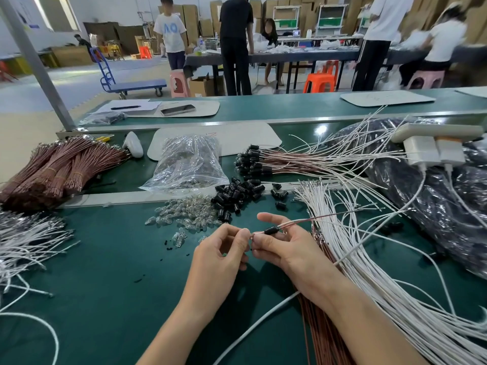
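The wire pair with its black cap is held just above the desk, between both hands. The left hand pinches the bare wire tips at the cap's mouth. The right hand curls round the cap and the wires behind it. The piece should be very light, with thin, springy wires and a hard, smooth cap, so it is best gripped at the cap and close to the tips. Farther back lies a clear bag, seemingly full of small glass bulbs like the loose, breakable ones beside the pile of caps.
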Motion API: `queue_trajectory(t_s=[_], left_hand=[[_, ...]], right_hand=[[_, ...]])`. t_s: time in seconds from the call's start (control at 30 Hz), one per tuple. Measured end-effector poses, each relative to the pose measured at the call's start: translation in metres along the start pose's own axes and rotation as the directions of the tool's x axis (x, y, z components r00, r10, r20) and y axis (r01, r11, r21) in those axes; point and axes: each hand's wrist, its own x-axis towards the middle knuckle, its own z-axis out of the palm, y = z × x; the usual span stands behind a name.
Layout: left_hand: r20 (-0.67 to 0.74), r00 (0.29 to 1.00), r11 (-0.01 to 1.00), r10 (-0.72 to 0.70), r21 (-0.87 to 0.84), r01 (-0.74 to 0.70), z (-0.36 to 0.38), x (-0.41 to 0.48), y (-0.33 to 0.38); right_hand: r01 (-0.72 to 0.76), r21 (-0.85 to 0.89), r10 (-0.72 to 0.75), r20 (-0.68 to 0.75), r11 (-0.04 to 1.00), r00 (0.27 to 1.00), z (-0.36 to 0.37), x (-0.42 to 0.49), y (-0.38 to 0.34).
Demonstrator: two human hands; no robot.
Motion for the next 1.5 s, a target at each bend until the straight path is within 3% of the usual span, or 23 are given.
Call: queue_trajectory(t_s=[0.4, 0.7, 1.1, 1.5], left_hand=[[0.017, 0.999, 0.994, 0.047, 0.099, -0.048, 0.000, 0.001, -0.006], [0.035, 0.978, 0.962, 0.205, 0.179, -0.208, -0.001, -0.002, -0.008], [0.006, 0.992, 0.986, 0.128, 0.104, -0.128, -0.002, -0.001, -0.010], [0.033, 0.980, 0.975, 0.195, 0.098, -0.198, 0.000, 0.000, -0.011]], right_hand=[[0.128, -0.187, -0.137, -0.034, 0.974, 0.990, 0.004, -0.001, 0.003], [0.085, -0.035, -0.085, 0.005, 0.996, 0.996, 0.006, -0.002, 0.002], [0.100, 0.036, -0.100, -0.015, 0.994, 0.995, 0.003, -0.002, -0.002], [0.091, 0.013, -0.091, -0.007, 0.996, 0.996, 0.006, -0.004, -0.005]])
